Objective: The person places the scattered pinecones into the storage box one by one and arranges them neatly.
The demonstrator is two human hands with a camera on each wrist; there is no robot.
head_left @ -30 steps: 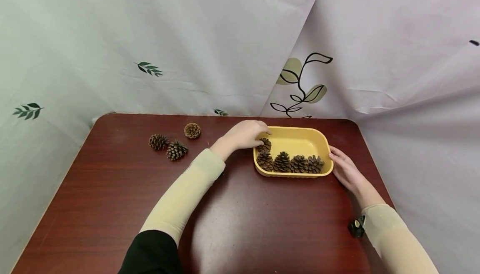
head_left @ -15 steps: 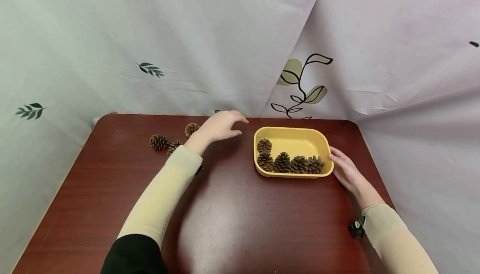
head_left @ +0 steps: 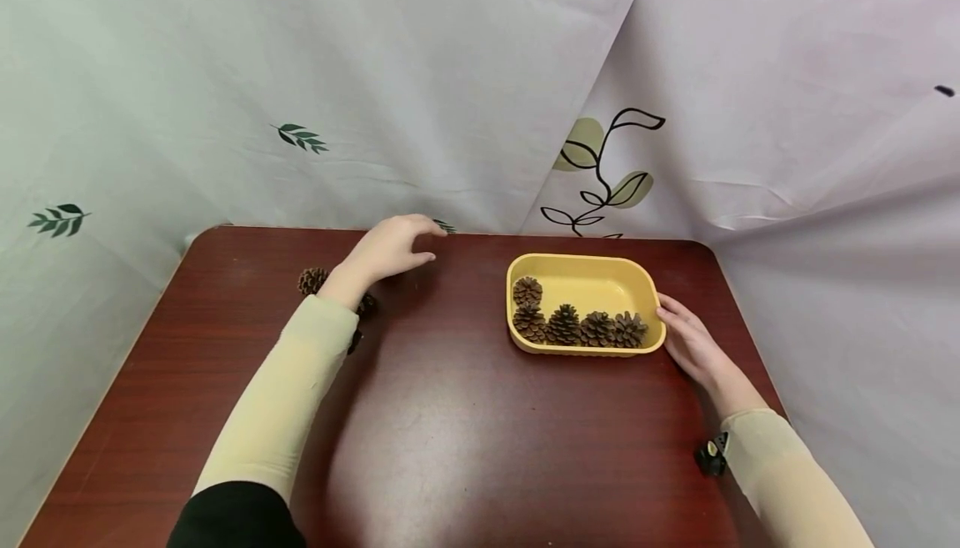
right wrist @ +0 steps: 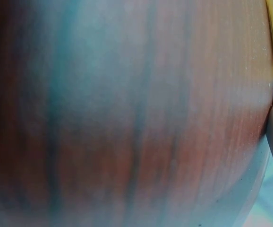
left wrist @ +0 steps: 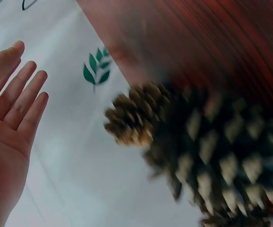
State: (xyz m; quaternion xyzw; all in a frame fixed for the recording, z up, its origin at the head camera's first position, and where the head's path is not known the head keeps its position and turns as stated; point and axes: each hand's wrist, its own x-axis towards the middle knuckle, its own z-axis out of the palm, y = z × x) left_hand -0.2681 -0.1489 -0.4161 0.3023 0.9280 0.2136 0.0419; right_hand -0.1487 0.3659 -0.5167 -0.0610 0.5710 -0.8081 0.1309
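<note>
My left hand (head_left: 390, 246) hovers over the back left of the table with nothing in it, its fingers extended and apart. Below its wrist lie loose pine cones: one brown pine cone (head_left: 312, 280) shows beside the forearm, and others are mostly covered by the hand and arm. In the left wrist view, a near pine cone (left wrist: 231, 156) with pale tips overlaps a smaller brown pine cone (left wrist: 135, 116). My right hand (head_left: 696, 348) rests its fingers against the right side of a yellow plastic tray (head_left: 592, 281). Inside, several pine cones (head_left: 564, 325) line the front and left walls.
The dark red wooden table (head_left: 480, 431) has rounded back corners. A white curtain (head_left: 420, 89) printed with leaves hangs right behind its back edge and along its right side.
My left hand has left the pine cone at the tray's left end and moved leftward, over the loose pine cones. The right hand and the tray have stayed in place.
</note>
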